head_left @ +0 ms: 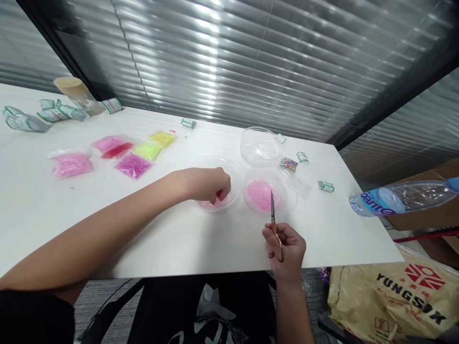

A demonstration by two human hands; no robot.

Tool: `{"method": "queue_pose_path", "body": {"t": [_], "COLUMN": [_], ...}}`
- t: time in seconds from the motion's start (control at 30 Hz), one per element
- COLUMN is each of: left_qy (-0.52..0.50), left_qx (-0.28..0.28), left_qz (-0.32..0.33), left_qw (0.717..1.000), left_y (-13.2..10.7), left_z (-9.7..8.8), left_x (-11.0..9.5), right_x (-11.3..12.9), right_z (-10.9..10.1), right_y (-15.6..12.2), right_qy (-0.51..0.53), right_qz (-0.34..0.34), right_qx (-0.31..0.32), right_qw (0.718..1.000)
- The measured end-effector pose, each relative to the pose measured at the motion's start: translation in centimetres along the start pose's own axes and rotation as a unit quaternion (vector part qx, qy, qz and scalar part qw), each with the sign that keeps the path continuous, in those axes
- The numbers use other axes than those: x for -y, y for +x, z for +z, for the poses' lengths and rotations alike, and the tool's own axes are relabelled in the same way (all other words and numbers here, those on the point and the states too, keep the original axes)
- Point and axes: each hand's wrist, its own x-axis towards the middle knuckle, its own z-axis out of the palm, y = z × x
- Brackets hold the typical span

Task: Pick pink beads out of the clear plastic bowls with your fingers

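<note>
My left hand (211,184) is curled down into a clear plastic bowl (234,174), its fingers bent together near pink bits (206,205) at the bottom. Whatever is between those fingertips is hidden. My right hand (289,243) grips a pair of scissors (272,210) by the copper-coloured handles. The closed blades point away from me, over the near right part of a second clear bowl (292,193). Pink beads or granules (260,192) cover part of its bottom.
An upright clear container (260,148) stands behind the bowls, beside a bag of multicoloured bits (289,164). Bags of pink (73,165), purple (132,165) and yellow (162,138) granules lie left. A plastic bottle (405,197) is at the right; a brown bag (390,301) stands below.
</note>
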Motion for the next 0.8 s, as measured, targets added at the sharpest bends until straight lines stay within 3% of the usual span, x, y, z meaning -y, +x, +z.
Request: {"method": "queue_pose_path", "body": {"t": [0.23, 0.43, 0.8], "left_qy": [-0.009, -0.009, -0.035], "left_qx": [-0.023, -0.089, -0.152], "left_qz": [0.003, 0.036, 0.068], "left_qw": [1.0, 0.995, 0.985], "left_y": [-0.1, -0.4, -1.1], "left_z": [-0.5, -1.1, -1.6], "left_x": [0.2, 0.1, 0.4], "right_x": [0.0, 0.1, 0.1], "right_z": [0.0, 0.1, 0.2], "right_y": [0.0, -0.1, 0.3], "right_qy": [-0.006, 0.006, -0.002], "right_qz": [-0.006, 0.006, 0.003], "right_qx": [0.004, 0.007, 0.013], "right_qw": [1.0, 1.0, 1.0]}}
